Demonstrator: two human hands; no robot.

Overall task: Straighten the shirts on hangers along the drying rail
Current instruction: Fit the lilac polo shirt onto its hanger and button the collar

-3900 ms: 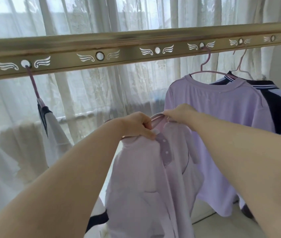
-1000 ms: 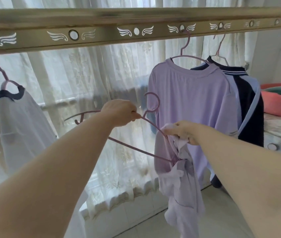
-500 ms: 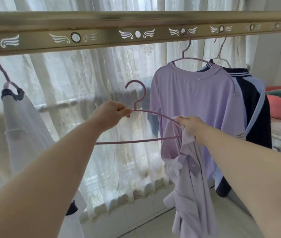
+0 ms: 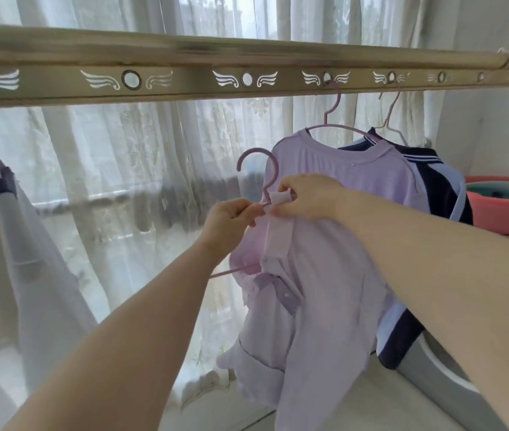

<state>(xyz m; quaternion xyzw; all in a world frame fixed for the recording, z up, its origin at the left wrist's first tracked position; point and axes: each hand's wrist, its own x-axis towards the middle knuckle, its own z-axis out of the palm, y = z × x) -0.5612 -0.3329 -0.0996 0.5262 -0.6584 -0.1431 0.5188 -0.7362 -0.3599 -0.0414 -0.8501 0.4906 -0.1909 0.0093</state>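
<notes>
Currently, the pale button shirt [image 4: 324, 290] is not hung. It droops off one side of the pink hanger [image 4: 256, 150], which you hold in the air below the rail [image 4: 184, 88] with its hook free.

Your left hand [image 4: 231, 223] has its fingers curled round the hanger wire just under the hook. Your right hand [image 4: 312, 197] pinches the top of the shirt's collar band between thumb and fingers, close against the hook stem.

Step in hand, as I judge it: seat the collar squarely.
- Keep the hanger level with your left hand; its near arm pokes out bare below your wrist.
- Draw the collar across so that bare arm goes into the shoulder.
- Let the placket fall straight before hooking on.
- The open hole [image 4: 247, 79] just beside the lilac T-shirt [image 4: 356, 178] looks the likely spot.
</notes>
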